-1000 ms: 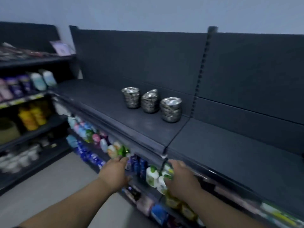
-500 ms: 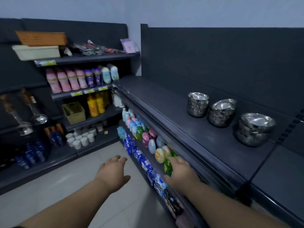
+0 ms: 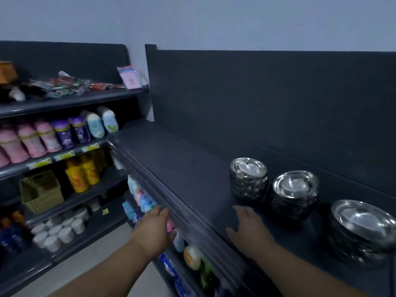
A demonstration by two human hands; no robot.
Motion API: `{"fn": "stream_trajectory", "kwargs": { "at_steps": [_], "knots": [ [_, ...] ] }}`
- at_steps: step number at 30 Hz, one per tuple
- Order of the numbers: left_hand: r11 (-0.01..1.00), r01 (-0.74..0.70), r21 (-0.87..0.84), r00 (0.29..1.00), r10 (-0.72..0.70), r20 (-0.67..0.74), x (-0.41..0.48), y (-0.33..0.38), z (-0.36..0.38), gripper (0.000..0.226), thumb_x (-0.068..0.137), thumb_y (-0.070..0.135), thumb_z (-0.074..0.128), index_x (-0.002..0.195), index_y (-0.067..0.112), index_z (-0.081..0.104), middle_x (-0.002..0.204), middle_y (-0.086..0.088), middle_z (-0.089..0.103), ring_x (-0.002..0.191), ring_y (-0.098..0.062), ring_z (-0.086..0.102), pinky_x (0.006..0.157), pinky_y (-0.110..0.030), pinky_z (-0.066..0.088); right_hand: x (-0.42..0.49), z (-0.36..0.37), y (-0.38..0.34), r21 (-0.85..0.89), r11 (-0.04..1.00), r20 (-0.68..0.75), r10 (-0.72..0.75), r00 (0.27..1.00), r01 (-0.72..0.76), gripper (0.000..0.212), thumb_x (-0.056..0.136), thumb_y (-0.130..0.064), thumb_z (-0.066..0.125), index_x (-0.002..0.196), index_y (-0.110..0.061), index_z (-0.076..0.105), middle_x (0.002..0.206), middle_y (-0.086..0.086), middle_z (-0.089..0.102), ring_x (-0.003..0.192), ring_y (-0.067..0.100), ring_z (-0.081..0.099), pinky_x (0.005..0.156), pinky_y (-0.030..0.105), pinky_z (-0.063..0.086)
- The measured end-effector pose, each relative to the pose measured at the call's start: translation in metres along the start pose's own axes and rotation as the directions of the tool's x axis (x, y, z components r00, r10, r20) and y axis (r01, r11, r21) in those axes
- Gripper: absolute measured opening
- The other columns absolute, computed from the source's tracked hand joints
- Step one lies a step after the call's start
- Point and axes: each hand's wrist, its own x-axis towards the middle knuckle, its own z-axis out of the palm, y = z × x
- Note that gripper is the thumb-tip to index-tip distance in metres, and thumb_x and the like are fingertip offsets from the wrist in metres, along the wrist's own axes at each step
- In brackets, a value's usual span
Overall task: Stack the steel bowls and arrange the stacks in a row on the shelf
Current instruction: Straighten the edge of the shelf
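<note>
Head view: both forearms enter from the bottom edge and reach forward. The left hand (image 3: 153,228) has its back turned up, fingers close together and slightly bent, tips at the front lip of the shelf (image 3: 182,168); it holds nothing; contact with the lip cannot be told, as that area is blurred. The right hand (image 3: 249,229) is palm down over the shelf surface, fingers straight and pointing ahead, thumb spread toward the left; it holds nothing; whether the palm touches the surface cannot be told.

The steel bowls sit in three stacks on the shelf, in a row near the back panel; the left stack (image 3: 248,181) is just ahead of the right fingertips, apart from them; the middle stack (image 3: 294,194) is just beside it; the right stack (image 3: 362,230) is nearest the camera, a small gap from the middle one.

Under the left hand are coloured bottles (image 3: 192,257) on a lower tier; the side unit at left carries a yellow basket (image 3: 40,190) and white cups (image 3: 57,231).
</note>
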Motion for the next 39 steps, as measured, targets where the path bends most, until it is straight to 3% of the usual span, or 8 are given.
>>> {"fn": "stream_trajectory", "kwargs": {
  "at_steps": [7, 12, 17, 20, 23, 25, 30, 39],
  "knots": [
    [0.956, -0.269, -0.117, 0.962, 0.272, 0.016, 0.121, 0.051, 0.012, 0.074, 0.084, 0.049, 0.06, 0.147, 0.023, 0.03, 0.149, -0.001, 0.035, 0.135, -0.021, 0.037, 0.112, -0.033, 0.031, 0.041, 0.004, 0.026, 0.085, 0.956, -0.107, 0.288, 0.952, -0.28, 0.083, 0.09, -0.047, 0.056, 0.15, -0.006, 0.017, 0.15, 0.011, 0.034, 0.138, 0.024, 0.035, 0.113, 0.029, 0.031],
    [0.836, -0.381, -0.394, 0.892, 0.445, 0.081, 0.193, 0.077, 0.012, 0.098, 0.078, 0.046, 0.071, 0.153, 0.02, 0.014, 0.157, 0.0, 0.023, 0.144, -0.017, 0.023, 0.116, -0.028, 0.023, 0.065, 0.015, 0.012, 0.204, 0.897, -0.204, 0.431, 0.879, -0.392, 0.082, 0.078, -0.046, 0.066, 0.144, -0.016, 0.029, 0.137, 0.003, 0.05, 0.127, 0.017, 0.047, 0.107, 0.025, 0.038],
    [0.6, -0.284, -0.748, 0.818, 0.558, 0.137, 0.243, 0.089, 0.005, 0.117, 0.064, 0.033, 0.087, 0.152, 0.025, 0.011, 0.144, 0.015, 0.037, 0.131, -0.002, 0.033, 0.103, -0.017, 0.026, 0.091, 0.012, -0.002, 0.379, 0.842, -0.294, 0.503, 0.813, -0.384, 0.068, 0.072, -0.039, 0.073, 0.132, -0.025, 0.044, 0.122, -0.007, 0.06, 0.113, 0.006, 0.054, 0.092, 0.004, 0.035],
    [0.487, -0.2, -0.85, 0.744, 0.641, 0.192, 0.255, 0.093, 0.016, 0.121, 0.055, 0.04, 0.09, 0.15, 0.034, 0.015, 0.139, 0.022, 0.044, 0.124, -0.001, 0.047, 0.107, -0.025, 0.037, 0.104, 0.0, -0.004, 0.55, 0.766, -0.314, 0.558, 0.768, -0.331, 0.088, 0.07, -0.026, 0.081, 0.14, -0.034, 0.029, 0.117, -0.018, 0.061, 0.104, -0.005, 0.055, 0.079, -0.008, 0.031],
    [0.399, -0.159, -0.903, 0.708, 0.684, 0.178, 0.253, 0.096, 0.025, 0.094, 0.062, 0.027, 0.089, 0.136, 0.042, 0.033, 0.123, 0.02, 0.06, 0.105, 0.005, 0.062, 0.093, -0.021, 0.049, 0.115, 0.0, -0.005, 0.606, 0.734, -0.32, 0.579, 0.75, -0.308, 0.097, 0.068, -0.024, 0.084, 0.136, -0.046, 0.018, 0.109, -0.025, 0.063, 0.101, -0.012, 0.057, 0.083, -0.003, 0.038],
    [0.359, -0.149, -0.921, 0.71, 0.687, 0.153, 0.25, 0.097, 0.026, 0.085, 0.064, 0.021, 0.086, 0.132, 0.04, 0.038, 0.117, 0.018, 0.064, 0.103, 0.004, 0.063, 0.095, -0.025, 0.051, 0.117, 0.002, -0.007, 0.639, 0.708, -0.315, 0.598, 0.737, -0.301, 0.097, 0.069, -0.024, 0.084, 0.141, -0.041, 0.021, 0.113, -0.021, 0.064, 0.105, -0.009, 0.058, 0.094, 0.01, 0.044],
    [0.342, -0.146, -0.928, 0.719, 0.681, 0.138, 0.233, 0.085, 0.021, 0.082, 0.067, 0.018, 0.084, 0.132, 0.038, 0.039, 0.113, 0.017, 0.066, 0.101, 0.004, 0.064, 0.096, -0.029, 0.051, 0.1, 0.013, -0.017, 0.723, 0.646, -0.305, 0.618, 0.725, -0.246, 0.095, 0.071, -0.012, 0.082, 0.147, -0.028, 0.027, 0.117, -0.019, 0.064, 0.106, -0.008, 0.06, 0.101, 0.019, 0.046],
    [0.293, -0.165, -0.942, 0.672, 0.732, 0.11, 0.113, 0.093, 0.012, 0.083, 0.064, 0.01, 0.084, 0.131, 0.036, 0.042, 0.116, 0.01, 0.068, 0.103, -0.005, 0.067, 0.091, -0.027, 0.053, -0.029, 0.03, -0.028, 0.782, 0.607, -0.397, 0.66, 0.638, -0.141, 0.084, 0.074, -0.003, 0.078, 0.14, -0.037, 0.037, 0.11, -0.027, 0.064, 0.101, 0.001, 0.067, 0.094, 0.03, 0.055]
  ]
}}
